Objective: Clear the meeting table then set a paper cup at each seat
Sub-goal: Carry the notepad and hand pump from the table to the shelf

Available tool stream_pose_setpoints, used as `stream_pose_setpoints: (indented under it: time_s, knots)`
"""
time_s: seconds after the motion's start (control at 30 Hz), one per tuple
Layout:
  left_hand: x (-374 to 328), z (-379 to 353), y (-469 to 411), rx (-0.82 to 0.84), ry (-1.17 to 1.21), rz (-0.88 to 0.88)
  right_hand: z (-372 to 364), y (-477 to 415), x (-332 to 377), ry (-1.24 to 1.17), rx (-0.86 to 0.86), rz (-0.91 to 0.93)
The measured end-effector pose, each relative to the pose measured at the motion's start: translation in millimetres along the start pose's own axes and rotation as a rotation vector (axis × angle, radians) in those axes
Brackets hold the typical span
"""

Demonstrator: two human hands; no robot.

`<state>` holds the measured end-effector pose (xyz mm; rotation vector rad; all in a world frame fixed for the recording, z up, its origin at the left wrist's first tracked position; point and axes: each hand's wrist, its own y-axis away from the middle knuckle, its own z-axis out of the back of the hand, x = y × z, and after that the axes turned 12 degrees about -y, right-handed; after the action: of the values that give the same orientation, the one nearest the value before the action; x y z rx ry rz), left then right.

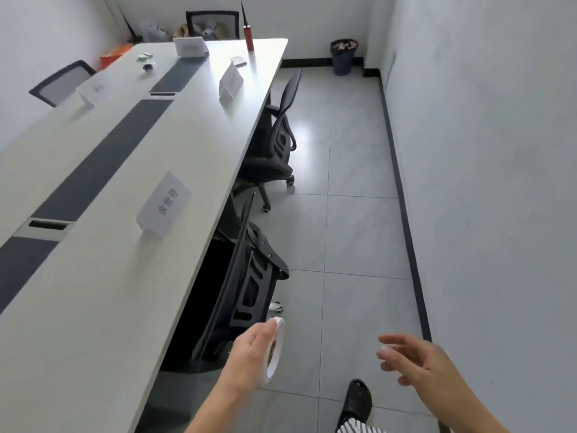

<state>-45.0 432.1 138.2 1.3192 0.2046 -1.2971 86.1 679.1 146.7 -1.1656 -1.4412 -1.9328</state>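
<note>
My left hand (pixel 249 348) grips a white roll of tape (pixel 276 351) low in the aisle, beside the table's right edge. Empty, with relaxed spread fingers, my right hand (pixel 412 360) hovers over the floor to the right. The long white meeting table (pixel 93 307) with a dark centre strip runs away to the far wall. On it lie small crumpled bits (pixel 146 59), a small flat item (pixel 239 61) and a red sealant tube (pixel 249 39) standing upright near the far end. No paper cups show.
Name cards (pixel 164 206) (pixel 230 82) (pixel 93 92) (pixel 189 46) stand at the seats. Black office chairs (pixel 249 276) (pixel 278 142) are tucked along the right side. A dark bin (pixel 342 56) sits in the far corner. The tiled aisle runs between table and right wall. My sandalled foot (pixel 357 401) is below.
</note>
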Motion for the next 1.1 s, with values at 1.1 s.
stream_pose_setpoints:
  time_s: [1.1]
  knots:
    - [-460.0, -26.2, -540.5, 0.023, -0.117, -0.134, 194.6, -538.1, 320.9, -0.066, -0.079, 0.01]
